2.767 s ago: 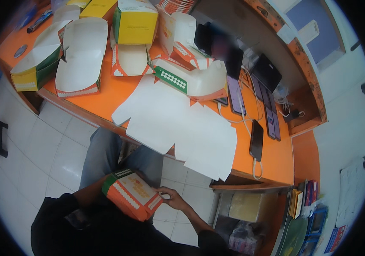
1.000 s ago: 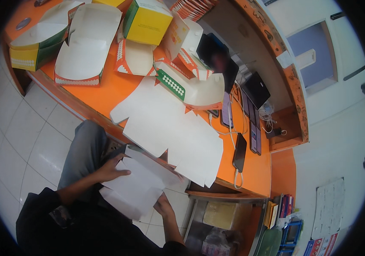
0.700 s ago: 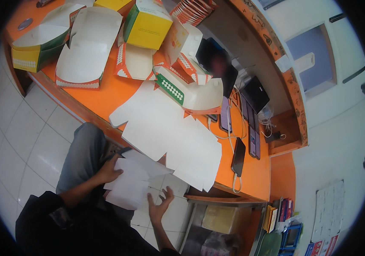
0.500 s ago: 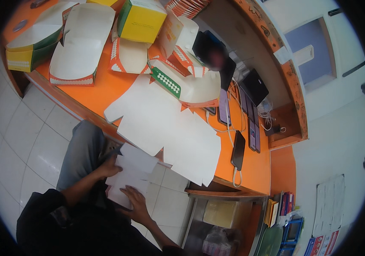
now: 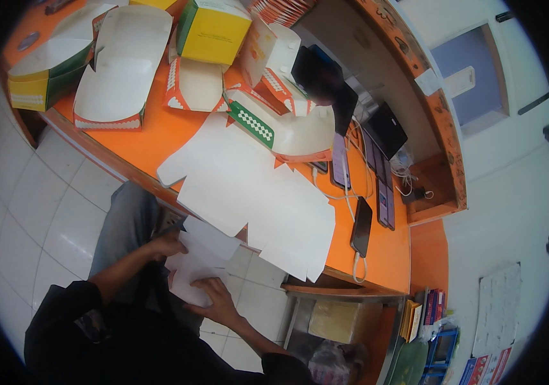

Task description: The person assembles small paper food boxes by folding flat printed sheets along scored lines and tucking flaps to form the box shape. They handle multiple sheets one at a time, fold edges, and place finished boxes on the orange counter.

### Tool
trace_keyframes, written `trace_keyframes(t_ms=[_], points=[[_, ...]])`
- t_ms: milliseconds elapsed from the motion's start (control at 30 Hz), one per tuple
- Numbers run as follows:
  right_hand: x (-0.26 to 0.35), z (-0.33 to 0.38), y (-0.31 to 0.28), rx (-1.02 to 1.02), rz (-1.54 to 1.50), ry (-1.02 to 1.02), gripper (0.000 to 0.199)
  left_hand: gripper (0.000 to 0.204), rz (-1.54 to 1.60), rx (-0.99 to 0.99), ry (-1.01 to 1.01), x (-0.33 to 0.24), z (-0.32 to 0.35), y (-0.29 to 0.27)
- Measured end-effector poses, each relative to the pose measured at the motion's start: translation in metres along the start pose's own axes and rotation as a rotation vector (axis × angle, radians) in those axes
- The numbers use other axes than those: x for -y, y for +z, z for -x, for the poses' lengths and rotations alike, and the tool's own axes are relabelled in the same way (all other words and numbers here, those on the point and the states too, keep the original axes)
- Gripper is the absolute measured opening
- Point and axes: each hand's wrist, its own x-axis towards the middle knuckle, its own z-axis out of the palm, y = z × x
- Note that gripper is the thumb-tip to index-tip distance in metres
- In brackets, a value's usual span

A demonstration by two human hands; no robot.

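Over my lap I hold a white paperboard box blank (image 5: pixel 202 256), partly folded, with a bit of red print at its lower left edge. My left hand (image 5: pixel 168 246) grips its left side. My right hand (image 5: pixel 218 303) is curled on its lower right part, bending the board upward. Flat white box blanks (image 5: pixel 255 192) lie on the orange table (image 5: pixel 159 149) just beyond, overhanging its near edge. Behind them sits an open box tray (image 5: pixel 303 131) with green and red sides. How far the fingers reach under the held board is hidden.
More open trays (image 5: pixel 123 70) and a yellow-green box (image 5: pixel 215 31) crowd the far side. Phones (image 5: pixel 362 226) with white cables and a black tablet-like device (image 5: pixel 387 130) lie to the right. A shelf (image 5: pixel 335 321) with bagged goods stands below right.
My right hand has gone from lying flat on the blank to curling around its lower part, which now bends up. My left hand keeps its hold.
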Motion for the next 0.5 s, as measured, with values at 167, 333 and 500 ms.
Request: trace_keyframes(t_ms=[167,333,500], points=[[0.000,-0.004,-0.008,0.053,0.004,-0.043,0.041,0.058,-0.053,0.023,-0.040,0.022,-0.012,-0.002],[0.000,-0.009,-0.024,0.103,0.039,-0.062,0.029,0.061,-0.005,0.039,0.017,0.027,-0.015,-0.003],[-0.021,-0.019,-0.026,0.296,-0.154,0.182,0.026,0.072,-0.127,0.005,0.064,0.024,-0.014,-0.002]])
